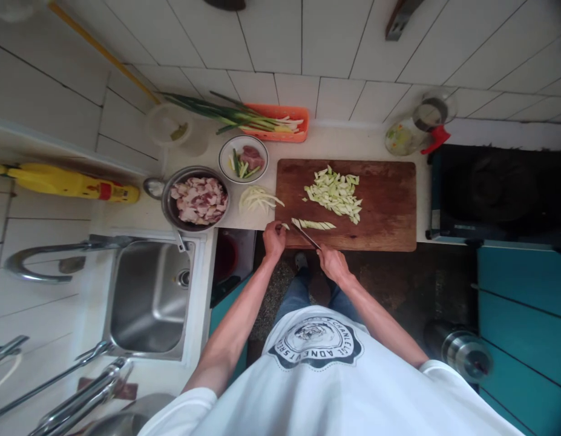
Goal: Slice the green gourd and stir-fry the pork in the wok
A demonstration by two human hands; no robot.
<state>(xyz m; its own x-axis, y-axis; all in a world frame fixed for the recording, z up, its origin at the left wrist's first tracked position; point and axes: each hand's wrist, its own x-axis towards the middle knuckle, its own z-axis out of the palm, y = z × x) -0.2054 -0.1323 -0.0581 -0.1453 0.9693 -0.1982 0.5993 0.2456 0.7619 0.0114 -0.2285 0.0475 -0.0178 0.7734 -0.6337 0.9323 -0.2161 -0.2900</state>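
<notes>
My right hand (333, 261) is closed around the handle of a knife (306, 235), its blade angled up and left over the near edge of the wooden cutting board (389, 206). Just beyond the blade lies a row of slanted pale green vegetable slices (314, 224). At the board's near left corner, my left hand (274, 240) pinches a small pale vegetable end piece (285, 226). A larger pile of cut pale green pieces (335, 192) rests in the middle of the board. Pale peel-like strips (257, 199) lie on the counter left of the board.
To the left stand a metal pot of raw meat pieces (199, 200) and a plate (222, 163) with meat and scallion. Behind are an orange basket (302, 134) of scallions and a glass jar (400, 136). A sink (148, 303) is at left, a black stove (498, 194) at right.
</notes>
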